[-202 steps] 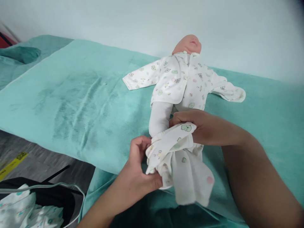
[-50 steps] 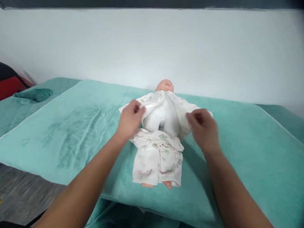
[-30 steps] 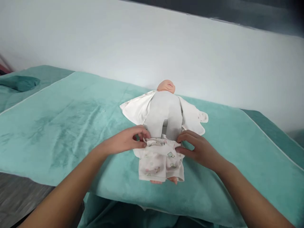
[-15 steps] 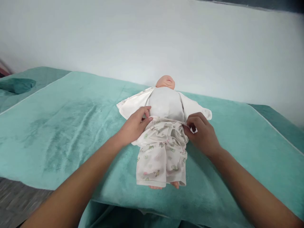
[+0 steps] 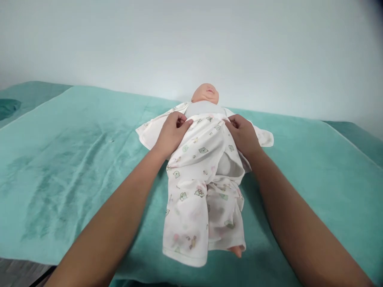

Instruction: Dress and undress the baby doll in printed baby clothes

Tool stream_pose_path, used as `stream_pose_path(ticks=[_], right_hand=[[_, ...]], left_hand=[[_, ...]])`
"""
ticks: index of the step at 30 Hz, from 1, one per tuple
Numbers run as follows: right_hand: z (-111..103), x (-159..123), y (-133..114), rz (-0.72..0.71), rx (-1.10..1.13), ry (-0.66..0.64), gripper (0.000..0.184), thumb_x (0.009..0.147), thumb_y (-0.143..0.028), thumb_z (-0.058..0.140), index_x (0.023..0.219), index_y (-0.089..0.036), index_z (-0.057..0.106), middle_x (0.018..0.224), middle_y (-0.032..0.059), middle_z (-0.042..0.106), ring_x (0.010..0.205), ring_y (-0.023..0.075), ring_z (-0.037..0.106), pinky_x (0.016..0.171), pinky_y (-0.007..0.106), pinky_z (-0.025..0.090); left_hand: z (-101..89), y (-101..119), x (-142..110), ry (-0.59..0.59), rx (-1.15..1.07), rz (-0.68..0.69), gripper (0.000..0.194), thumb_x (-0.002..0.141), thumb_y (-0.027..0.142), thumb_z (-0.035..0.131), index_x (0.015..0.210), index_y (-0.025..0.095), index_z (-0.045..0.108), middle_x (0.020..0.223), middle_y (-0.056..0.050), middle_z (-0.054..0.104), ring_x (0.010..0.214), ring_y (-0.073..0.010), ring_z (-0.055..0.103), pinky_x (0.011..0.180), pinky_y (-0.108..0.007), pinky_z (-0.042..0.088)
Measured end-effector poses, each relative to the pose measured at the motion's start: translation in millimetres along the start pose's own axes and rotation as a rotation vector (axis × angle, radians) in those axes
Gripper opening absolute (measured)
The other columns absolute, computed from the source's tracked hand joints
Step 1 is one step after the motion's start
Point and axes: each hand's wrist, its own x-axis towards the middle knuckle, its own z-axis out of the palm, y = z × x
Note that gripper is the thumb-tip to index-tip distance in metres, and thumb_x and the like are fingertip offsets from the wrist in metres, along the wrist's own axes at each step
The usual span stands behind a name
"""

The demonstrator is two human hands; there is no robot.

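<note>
A baby doll [image 5: 205,94] lies on its back, head toward the wall. White baby trousers [image 5: 191,167] with small animal prints cover its legs and most of its belly. My left hand [image 5: 173,133] pinches the waistband at the left, and my right hand [image 5: 243,133] pinches it at the right, so the band is stretched across the doll's chest. Under the doll a white printed jacket [image 5: 151,127] is spread open, its sleeves out to the sides. One foot [image 5: 236,250] shows below the right trouser leg; the other foot is hidden.
A turquoise plush cover [image 5: 74,159] lies over the table beneath the doll. The pale wall [image 5: 191,44] rises directly behind the table's far edge. Grey flooring [image 5: 20,273] shows at the lower left. A dark green fold [image 5: 8,108] lies at the far left.
Both hands have drawn the waistband up from the doll's waist to its chest. The bunched trousers have stretched out, and the left foot in view is now covered.
</note>
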Motion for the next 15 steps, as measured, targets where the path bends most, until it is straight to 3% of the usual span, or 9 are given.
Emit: stream_pose_path(ticks=[2, 5, 9, 12, 15], right_hand=[[-4.3, -7.1, 2.5, 0.039, 0.009, -0.041, 0.031, 0.086, -0.050, 0.059, 0.075, -0.021, 0.058, 0.064, -0.0025, 0.054, 0.062, 0.0136, 0.045, 0.059, 0.029, 0.034], [-21.7, -19.0, 2.1, 0.093, 0.045, -0.237, 0.031, 0.085, -0.048, 0.061, 0.071, -0.020, 0.060, 0.070, -0.0003, 0.061, 0.064, 0.0137, 0.049, 0.059, 0.029, 0.038], [-39.7, -25.8, 6.5, 0.062, 0.270, -0.507, 0.022, 0.081, -0.046, 0.070, 0.087, -0.025, 0.070, 0.095, 0.0019, 0.072, 0.083, 0.0207, 0.064, 0.071, 0.034, 0.050], [-40.6, -26.0, 12.5, 0.076, 0.411, -0.578, 0.027, 0.075, -0.045, 0.077, 0.097, -0.030, 0.073, 0.108, 0.0021, 0.073, 0.098, 0.0276, 0.066, 0.081, 0.040, 0.055], [-37.1, -25.8, 14.7, 0.113, 0.479, -0.604, 0.027, 0.074, -0.041, 0.079, 0.097, -0.029, 0.073, 0.106, 0.0028, 0.074, 0.100, 0.0296, 0.066, 0.083, 0.044, 0.056]], left_hand=[[-8.2, -1.9, -5.5, -0.096, -0.007, 0.000, 0.021, 0.086, 0.042, 0.064, 0.081, 0.023, 0.056, 0.083, 0.000, 0.063, 0.075, -0.0164, 0.056, 0.071, -0.029, 0.043], [-18.9, -1.7, -10.4, -0.162, 0.018, -0.030, 0.028, 0.088, 0.047, 0.060, 0.076, 0.022, 0.054, 0.082, 0.000, 0.064, 0.071, -0.0155, 0.054, 0.066, -0.028, 0.040], [-17.7, -3.0, -9.3, -0.071, 0.094, -0.023, 0.026, 0.090, 0.040, 0.059, 0.073, 0.022, 0.050, 0.080, 0.001, 0.063, 0.072, -0.0155, 0.053, 0.068, -0.028, 0.039], [-8.2, -5.4, -7.2, 0.020, 0.107, -0.041, 0.025, 0.091, 0.035, 0.058, 0.073, 0.022, 0.047, 0.076, 0.001, 0.060, 0.075, -0.0161, 0.052, 0.071, -0.028, 0.040], [-1.1, -4.9, -7.7, 0.108, 0.063, -0.111, 0.026, 0.092, 0.033, 0.058, 0.072, 0.022, 0.045, 0.076, 0.001, 0.057, 0.077, -0.0160, 0.051, 0.073, -0.027, 0.042]])
